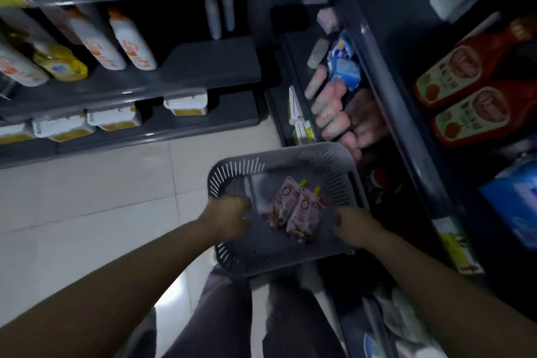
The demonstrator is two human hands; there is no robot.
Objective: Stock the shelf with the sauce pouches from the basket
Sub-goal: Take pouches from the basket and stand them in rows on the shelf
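Left grip [229,216], right grip [353,227] clasp basket [261,259] sides, arms extended.

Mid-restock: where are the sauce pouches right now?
In the head view, the two sauce pouches lie side by side inside the grey basket, low centre, between the left hand and right hand holding its side rims.

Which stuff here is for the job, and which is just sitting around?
For the job: sauce pouches, grey basket they lie in, left hand and right hand gripping its rim.
Just sitting around: ketchup bottles, white bottles with orange caps, yellow bottle, white tubs.
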